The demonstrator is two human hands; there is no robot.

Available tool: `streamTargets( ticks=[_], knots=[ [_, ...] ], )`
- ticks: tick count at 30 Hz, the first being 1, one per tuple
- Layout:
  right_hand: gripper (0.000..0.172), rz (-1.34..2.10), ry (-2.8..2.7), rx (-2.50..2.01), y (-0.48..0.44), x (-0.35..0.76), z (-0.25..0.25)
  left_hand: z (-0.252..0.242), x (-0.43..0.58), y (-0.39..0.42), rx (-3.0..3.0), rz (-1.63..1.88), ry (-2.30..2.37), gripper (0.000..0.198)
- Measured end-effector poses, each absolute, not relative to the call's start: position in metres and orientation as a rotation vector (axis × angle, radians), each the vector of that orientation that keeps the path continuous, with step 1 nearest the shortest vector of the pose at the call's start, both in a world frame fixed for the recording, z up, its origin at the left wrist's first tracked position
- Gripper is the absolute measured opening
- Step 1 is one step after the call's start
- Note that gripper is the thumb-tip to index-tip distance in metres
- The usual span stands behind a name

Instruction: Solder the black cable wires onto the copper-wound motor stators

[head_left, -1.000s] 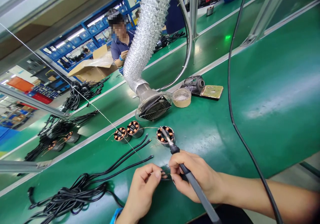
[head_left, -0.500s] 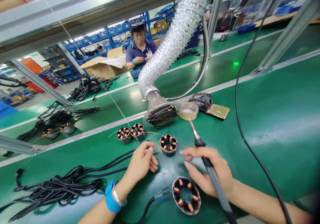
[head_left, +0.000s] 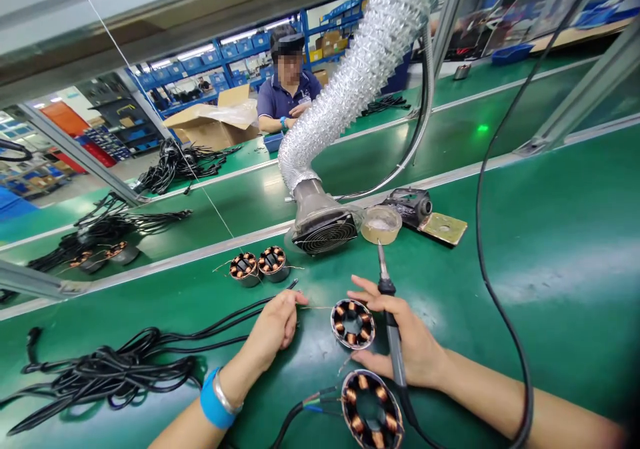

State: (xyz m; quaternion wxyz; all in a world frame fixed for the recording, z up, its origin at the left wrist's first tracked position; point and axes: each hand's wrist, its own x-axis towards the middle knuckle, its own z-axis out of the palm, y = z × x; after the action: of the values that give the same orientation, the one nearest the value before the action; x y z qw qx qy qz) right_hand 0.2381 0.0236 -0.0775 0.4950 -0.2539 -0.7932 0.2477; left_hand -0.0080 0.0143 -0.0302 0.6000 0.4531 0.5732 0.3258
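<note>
My left hand [head_left: 275, 322] is closed with its fingers curled and the index finger pointing right. A thin copper wire runs from the upper stator [head_left: 353, 323] to its fingertips, and black cable ends [head_left: 250, 310] pass behind it. I cannot make out what its fingers hold. My right hand [head_left: 407, 342] holds a soldering iron [head_left: 395, 342] against its palm, tip pointing away from me. Its thumb and fingers also reach around the right side of the copper-wound stator. Nearer me, a second stator [head_left: 373, 409] stands tilted, with coloured leads [head_left: 320, 402] from a black cable at its left.
Two more stators [head_left: 273, 264] stand behind my left hand. Coiled black cables [head_left: 115, 369] lie left. A fume extractor [head_left: 325, 225], a round tub [head_left: 381, 225] and an iron stand [head_left: 410, 209] are at the back. A co-worker [head_left: 289, 95] sits across; an iron cord [head_left: 493, 289] hangs right.
The upper stator has come toward me and tilted, close to the other stator. My right hand has closed in around it with the soldering iron. My left hand has shifted slightly left.
</note>
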Motion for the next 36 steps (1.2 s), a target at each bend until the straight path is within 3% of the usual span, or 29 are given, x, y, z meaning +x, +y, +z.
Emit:
streamTargets(
  ticks=[5,8,13,17,22,30,36],
  knots=[
    [0.061,0.612,-1.914,-0.585,0.026,0.235,-0.078,-0.009,-0.009,0.023,1.406,0.556,1.204,0.039],
    [0.060,0.574,-1.897,-0.597,0.025,0.233,-0.077,0.001,0.001,0.029,1.301,0.528,1.168,0.037],
    [0.060,0.523,-1.881,-0.679,0.022,0.232,-0.079,0.005,0.023,0.035,0.949,0.514,1.075,0.045],
    [0.058,0.482,-1.893,-0.683,0.021,0.231,-0.077,0.008,0.019,0.023,1.236,0.542,1.181,0.054],
    [0.056,0.427,-1.889,-0.688,0.021,0.230,-0.075,0.019,0.010,0.009,1.512,0.430,1.393,0.039],
    [0.057,0.434,-1.884,-0.711,0.020,0.230,-0.078,0.012,0.014,0.024,1.102,0.515,1.130,0.051],
    [0.056,0.436,-1.915,-0.735,0.021,0.231,-0.080,0.018,-0.001,0.014,1.261,0.410,1.112,0.048]
  ],
)
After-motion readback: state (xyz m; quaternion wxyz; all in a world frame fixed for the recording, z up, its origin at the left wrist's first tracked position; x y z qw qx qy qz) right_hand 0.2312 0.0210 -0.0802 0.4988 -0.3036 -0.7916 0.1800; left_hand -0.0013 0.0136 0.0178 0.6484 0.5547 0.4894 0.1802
